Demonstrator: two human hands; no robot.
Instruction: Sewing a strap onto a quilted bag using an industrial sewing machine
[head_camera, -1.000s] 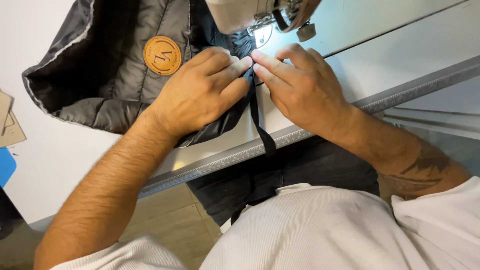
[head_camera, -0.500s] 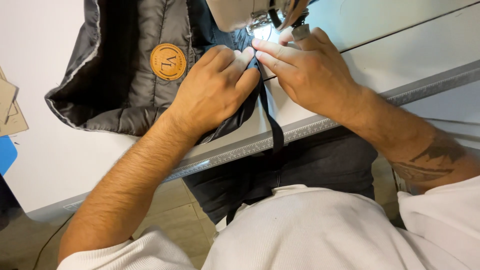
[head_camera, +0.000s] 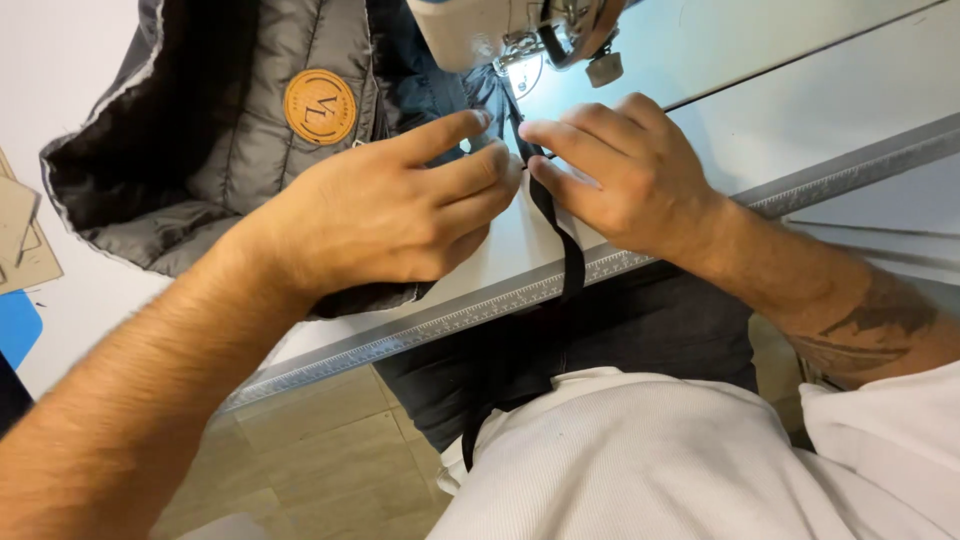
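White sewing table (head_camera: 760, 110), metal ruler strip along its near edge; bare tabletop to the right. Grey quilted jacket (head_camera: 230, 130) far left, under the sewing machine (head_camera: 500, 25). My left hand (head_camera: 385, 215) presses flat on the jacket; right hand (head_camera: 620, 175) pinches black binding tape (head_camera: 560, 240) beside the needle.

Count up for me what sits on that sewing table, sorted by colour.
Grey: 1, the quilted jacket
Black: 1, the strap running off the table edge
Orange: 1, the round patch on the jacket
White: 1, the sewing machine
Blue: 1, the flat piece at the left edge
Total: 5
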